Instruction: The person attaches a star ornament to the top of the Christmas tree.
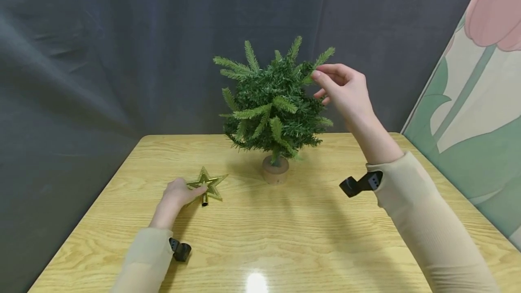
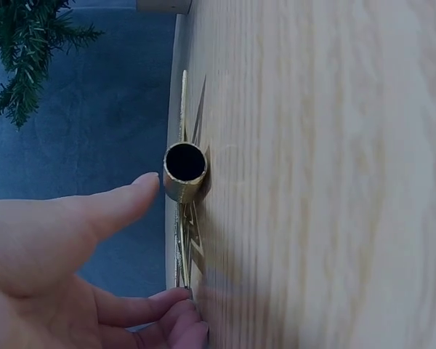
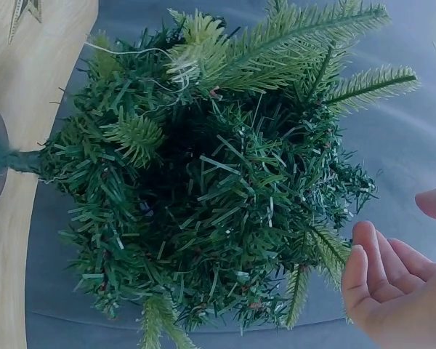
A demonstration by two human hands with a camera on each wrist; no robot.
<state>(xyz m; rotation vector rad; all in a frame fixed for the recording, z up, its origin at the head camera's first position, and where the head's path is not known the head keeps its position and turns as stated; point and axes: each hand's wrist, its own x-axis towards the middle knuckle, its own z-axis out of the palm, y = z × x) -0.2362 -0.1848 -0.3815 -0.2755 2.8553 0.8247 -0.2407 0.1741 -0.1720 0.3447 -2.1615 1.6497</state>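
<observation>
A wood-grain table is seen from above, with a small artificial green tree set upright near the middle of its far edge. The tree is carried by a round wooden base, and part of the table's far edge is hidden by its branches. A gold star is laid on the table, nearer the left edge than the right, to the left of the base and well apart from it. A short, open-ended tube is joined to the star and pointed toward the near side. The star is reached by the left hand: its edge is touched by loosely bent fingertips, while the thumb is held just beside the tube, with a narrow gap seen in the left wrist view, so no closed grip is shown. The right hand is raised beside the tree's upper right branches, its fingers relaxed, its thumb kept apart from them and nothing held; whether a branch is touched cannot be told. Both arms are covered by cream sleeves. A dark curtain is hung beyond the far edge, and a tulip-patterned panel is seen along the right edge.
</observation>
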